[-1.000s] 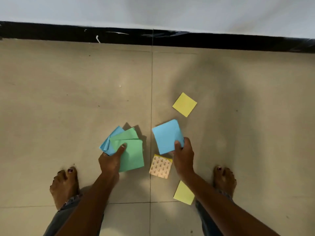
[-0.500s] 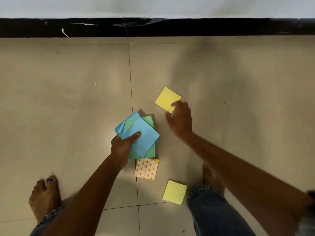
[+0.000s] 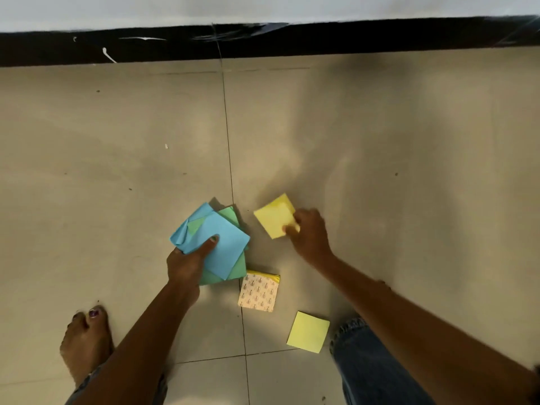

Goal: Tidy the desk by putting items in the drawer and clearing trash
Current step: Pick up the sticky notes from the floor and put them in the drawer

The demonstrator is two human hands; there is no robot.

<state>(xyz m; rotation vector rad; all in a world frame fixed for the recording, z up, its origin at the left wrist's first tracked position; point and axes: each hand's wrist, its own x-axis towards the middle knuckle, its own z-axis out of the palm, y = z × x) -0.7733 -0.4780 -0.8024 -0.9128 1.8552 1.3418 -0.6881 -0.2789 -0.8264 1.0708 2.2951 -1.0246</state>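
Observation:
My left hand (image 3: 187, 264) grips a loose stack of blue and green sticky notes (image 3: 217, 244) just above the tiled floor, thumb on the top blue sheet. To its right, my right hand (image 3: 309, 235) pinches the corner of a yellow sticky note (image 3: 273, 217), which is lifted off the floor. A yellow note pad (image 3: 258, 290) lies face down on the floor below the stack, its patterned backing up. Another yellow note (image 3: 308, 331) lies flat near my right knee.
The beige tiled floor (image 3: 117, 171) stretches to a black skirting board (image 3: 263, 42) under a white wall. My bare left foot (image 3: 84, 343) stands at the lower left. My right knee in blue jeans (image 3: 374, 369) is at the lower right.
My right hand passed the blue note onto the stack in my left hand, reached to the far yellow note and picked it up. The stack moved right, over the pad.

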